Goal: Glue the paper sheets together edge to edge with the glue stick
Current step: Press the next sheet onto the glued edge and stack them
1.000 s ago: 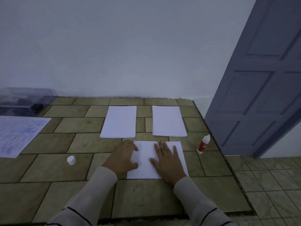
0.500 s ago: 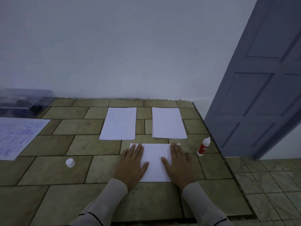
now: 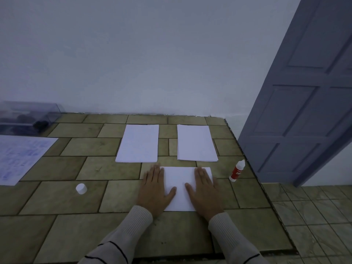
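Glue stick [image 3: 236, 171] upright; clear box [image 3: 28, 111], dark contents [image 3: 41, 123]

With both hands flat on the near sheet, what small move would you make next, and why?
Probably lift the right hand toward the glue stick standing right of the sheet; neither hand holds anything, and the left hand can pin it.

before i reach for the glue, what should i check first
1. Near sheet lies flat under the left hand and right hand: ok.
2. Both hands hold nothing, fingers straight: ok.
3. Glue stick stands upright to the right of the sheet, untouched: ok.
4. White cap is off, lying well left of the sheet: ok.
5. Left stack and right stack lie behind the near sheet, apart from it: ok.
6. Glue already on any edge: cannot tell.
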